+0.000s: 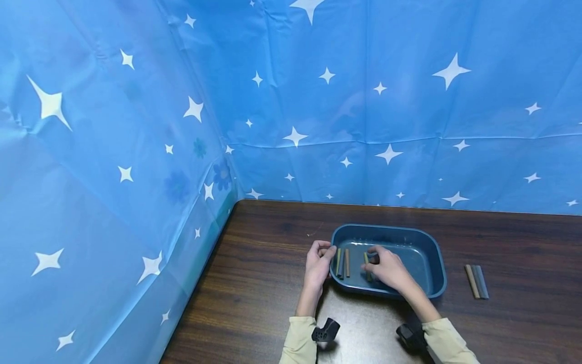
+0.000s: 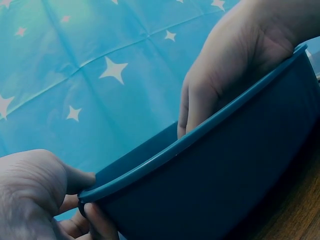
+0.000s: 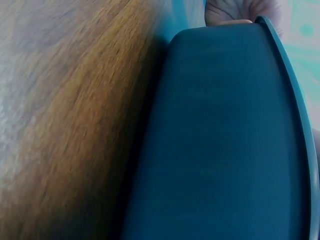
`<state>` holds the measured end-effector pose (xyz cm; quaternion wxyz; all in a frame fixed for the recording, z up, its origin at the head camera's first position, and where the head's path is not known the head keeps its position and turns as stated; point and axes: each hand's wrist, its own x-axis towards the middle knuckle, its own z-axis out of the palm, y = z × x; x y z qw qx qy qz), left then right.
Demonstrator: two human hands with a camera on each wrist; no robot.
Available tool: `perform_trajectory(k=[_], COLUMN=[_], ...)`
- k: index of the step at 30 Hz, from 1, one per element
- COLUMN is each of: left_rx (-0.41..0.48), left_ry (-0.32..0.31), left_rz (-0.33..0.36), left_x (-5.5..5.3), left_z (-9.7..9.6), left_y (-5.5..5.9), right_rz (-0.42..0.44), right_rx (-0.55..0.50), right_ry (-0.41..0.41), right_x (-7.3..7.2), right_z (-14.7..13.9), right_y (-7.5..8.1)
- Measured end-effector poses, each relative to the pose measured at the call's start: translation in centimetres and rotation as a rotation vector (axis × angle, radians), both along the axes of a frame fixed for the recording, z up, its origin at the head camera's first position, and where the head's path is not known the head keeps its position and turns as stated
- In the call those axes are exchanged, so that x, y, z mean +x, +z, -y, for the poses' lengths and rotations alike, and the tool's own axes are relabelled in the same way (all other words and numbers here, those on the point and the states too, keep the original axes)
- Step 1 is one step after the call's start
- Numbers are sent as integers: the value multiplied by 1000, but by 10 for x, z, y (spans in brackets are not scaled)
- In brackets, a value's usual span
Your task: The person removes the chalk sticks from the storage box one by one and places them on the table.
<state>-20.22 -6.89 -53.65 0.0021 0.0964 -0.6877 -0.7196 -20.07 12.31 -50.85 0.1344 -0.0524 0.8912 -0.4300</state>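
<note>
A dark blue rectangular basin [image 1: 432, 242] with rounded corners stands on the table. My left hand [image 1: 317, 265] grips its left rim, thumb over the edge and fingers beneath, as the left wrist view also shows. Inside the basin my right hand [image 1: 386, 268] pinches a yellow-green stick [image 1: 366, 263] between thumb and fingers, holding it lengthwise near the floor. Left of it, against the basin's left end, lie a yellow-green stick [image 1: 338, 262], a dark grey stick [image 1: 341, 265] and a brown stick [image 1: 347, 263], side by side. In the right wrist view the basin wall hides the right fingers.
Right of the basin, a tan stick [image 1: 472, 281] and grey-blue sticks [image 1: 482, 282] lie together on the dark wood table [image 1: 263, 263]. Blue star-patterned sheeting [image 1: 345, 111] rises behind the table and along its left side. Black wrist cameras [image 1: 326, 331] sit at both sleeves.
</note>
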Motion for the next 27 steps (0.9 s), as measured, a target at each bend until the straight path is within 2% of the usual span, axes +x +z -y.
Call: perform_trajectory(k=[27], left_rx=[27], left_ry=[-9], left_rz=[9], left_x=[0], left_z=[0], left_y=[0], right_rz=[98], right_rx=[-149], right_ry=[-31], right_x=[-14], right_z=[35], right_y=[-7])
